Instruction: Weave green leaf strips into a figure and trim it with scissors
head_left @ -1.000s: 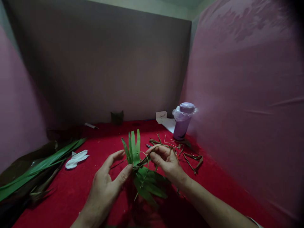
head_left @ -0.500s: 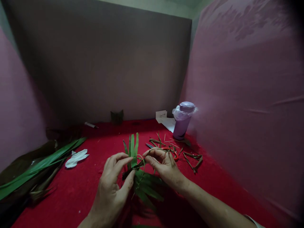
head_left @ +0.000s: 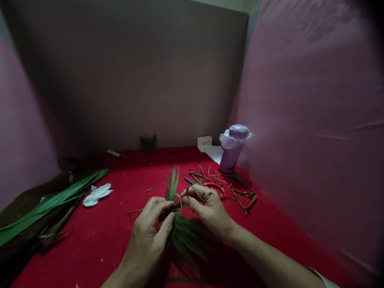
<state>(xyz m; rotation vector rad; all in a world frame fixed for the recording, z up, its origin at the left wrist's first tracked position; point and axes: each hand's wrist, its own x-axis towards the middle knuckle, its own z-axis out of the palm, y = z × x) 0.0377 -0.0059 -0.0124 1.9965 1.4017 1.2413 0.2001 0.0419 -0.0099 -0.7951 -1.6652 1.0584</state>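
Head view: the green leaf piece (head_left: 188, 237) is held up near the middle of the red cloth (head_left: 120, 244), cut ends standing on its far side and a fan of blades drooping on the near. The left hand (head_left: 150, 230) has thumb and fingers closed on its dark waist, I'd say to steady it. The right hand (head_left: 208, 208) pinches what looks like a brown strip (head_left: 196, 190), though fingers and dim light hide exactly where it runs; a thin pale loop (head_left: 181, 204) stands between the hands. Just beyond the right hand lie red-handled scissors (head_left: 222, 193), likely left there for easy reach, among dried scraps (head_left: 241, 202). Long green leaves (head_left: 67, 195) rest far left, beside a white tissue (head_left: 97, 195); a purple cup (head_left: 231, 159) stands far right, away from the work.
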